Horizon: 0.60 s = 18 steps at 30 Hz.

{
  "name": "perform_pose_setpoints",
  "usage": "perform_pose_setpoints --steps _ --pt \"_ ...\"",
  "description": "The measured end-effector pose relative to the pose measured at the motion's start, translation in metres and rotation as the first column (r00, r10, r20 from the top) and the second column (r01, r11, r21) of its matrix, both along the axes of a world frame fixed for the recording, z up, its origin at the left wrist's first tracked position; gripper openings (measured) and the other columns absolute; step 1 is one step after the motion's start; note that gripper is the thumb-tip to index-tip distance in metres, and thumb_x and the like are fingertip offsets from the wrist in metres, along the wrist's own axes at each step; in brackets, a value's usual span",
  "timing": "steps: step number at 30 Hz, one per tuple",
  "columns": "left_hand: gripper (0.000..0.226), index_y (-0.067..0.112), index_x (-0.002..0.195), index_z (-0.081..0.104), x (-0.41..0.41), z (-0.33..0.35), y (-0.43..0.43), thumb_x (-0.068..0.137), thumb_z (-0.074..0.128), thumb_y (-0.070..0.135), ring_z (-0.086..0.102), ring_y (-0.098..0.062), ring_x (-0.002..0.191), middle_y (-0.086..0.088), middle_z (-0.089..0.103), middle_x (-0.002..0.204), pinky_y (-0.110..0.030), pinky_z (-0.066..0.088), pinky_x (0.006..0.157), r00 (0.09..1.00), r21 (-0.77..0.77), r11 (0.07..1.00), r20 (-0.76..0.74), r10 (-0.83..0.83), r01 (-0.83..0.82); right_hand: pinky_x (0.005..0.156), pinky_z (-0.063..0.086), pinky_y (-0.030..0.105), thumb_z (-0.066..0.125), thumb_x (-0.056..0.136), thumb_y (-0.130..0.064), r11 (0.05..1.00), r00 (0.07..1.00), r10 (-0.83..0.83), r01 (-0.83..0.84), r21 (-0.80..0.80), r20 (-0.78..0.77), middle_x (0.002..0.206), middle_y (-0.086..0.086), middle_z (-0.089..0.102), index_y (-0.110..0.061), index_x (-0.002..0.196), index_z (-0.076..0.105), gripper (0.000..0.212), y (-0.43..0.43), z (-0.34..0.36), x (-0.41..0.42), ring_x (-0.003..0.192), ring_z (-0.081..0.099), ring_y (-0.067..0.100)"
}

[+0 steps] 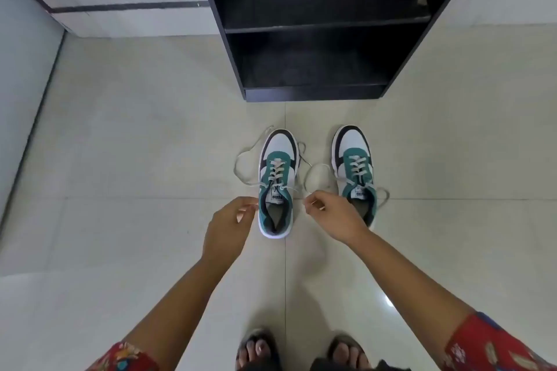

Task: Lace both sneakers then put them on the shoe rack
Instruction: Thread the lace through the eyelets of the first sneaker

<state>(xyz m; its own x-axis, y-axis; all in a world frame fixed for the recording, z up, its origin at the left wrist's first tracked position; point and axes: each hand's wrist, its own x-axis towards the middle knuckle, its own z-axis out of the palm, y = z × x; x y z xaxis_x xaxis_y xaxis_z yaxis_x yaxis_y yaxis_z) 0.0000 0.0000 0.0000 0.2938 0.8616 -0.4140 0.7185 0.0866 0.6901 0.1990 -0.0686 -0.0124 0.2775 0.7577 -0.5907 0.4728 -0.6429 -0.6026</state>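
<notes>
Sneaker point(276, 182) between outstretched hands, left hand point(230, 227), right hand point(333, 217), fingers pinching laces point(313, 172)

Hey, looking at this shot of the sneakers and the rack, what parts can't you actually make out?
Head view only:
- Shoe rack: top cut off by the frame edge; shelf interiors too dark to read.
- Right sneaker: heel hidden behind the right hand.
- Lace ends of the left sneaker: pinched inside the right hand and left hand, tips unseen.
- Tongue labels: too small to read surely.
</notes>
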Motion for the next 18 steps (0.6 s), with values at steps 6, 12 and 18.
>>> perform_pose_setpoints --steps 6,12,18 --pt "0.025 0.025 0.116 0.059 0.003 -0.059 0.013 0.093 0.049 0.032 0.060 -0.012 0.103 0.006 0.065 0.117 -0.029 0.045 0.088 0.999 -0.003 1.000 -0.035 0.005 -0.005 0.077 0.048 0.031 0.049 0.091 -0.042 0.999 0.999 0.012 -0.013 0.045 0.042 0.090 -0.009 0.062 -0.022 0.098 0.065 0.027 0.015 -0.051 -0.007 0.090 0.062 0.017" --pt "0.042 0.022 0.129 0.047 0.016 -0.089 0.016 0.091 0.053 0.037 0.055 -0.014 0.114 0.004 0.052 0.133 -0.032 0.046 0.095 1.000 -0.107 0.994 0.007 0.020 -0.019 0.066 0.047 0.027 0.046 0.078 -0.071 0.987 0.955 0.151 -0.160 0.013 0.253 0.095 -0.001 0.073 -0.025 0.104 0.063 0.055 0.029 -0.067 -0.016 0.091 0.067 0.020" --pt "0.034 0.023 0.128 0.048 0.024 -0.102 0.001 0.095 0.046 0.028 0.058 -0.008 0.099 0.004 0.056 0.127 -0.026 0.047 0.088 0.997 0.019 0.997 0.035 0.076 -0.076 0.070 0.051 0.031 0.047 0.084 -0.057 0.986 0.932 0.106 -0.144 0.084 0.346 0.091 0.000 0.071 -0.021 0.104 0.059 0.043 0.024 -0.085 -0.025 0.086 0.067 0.023"
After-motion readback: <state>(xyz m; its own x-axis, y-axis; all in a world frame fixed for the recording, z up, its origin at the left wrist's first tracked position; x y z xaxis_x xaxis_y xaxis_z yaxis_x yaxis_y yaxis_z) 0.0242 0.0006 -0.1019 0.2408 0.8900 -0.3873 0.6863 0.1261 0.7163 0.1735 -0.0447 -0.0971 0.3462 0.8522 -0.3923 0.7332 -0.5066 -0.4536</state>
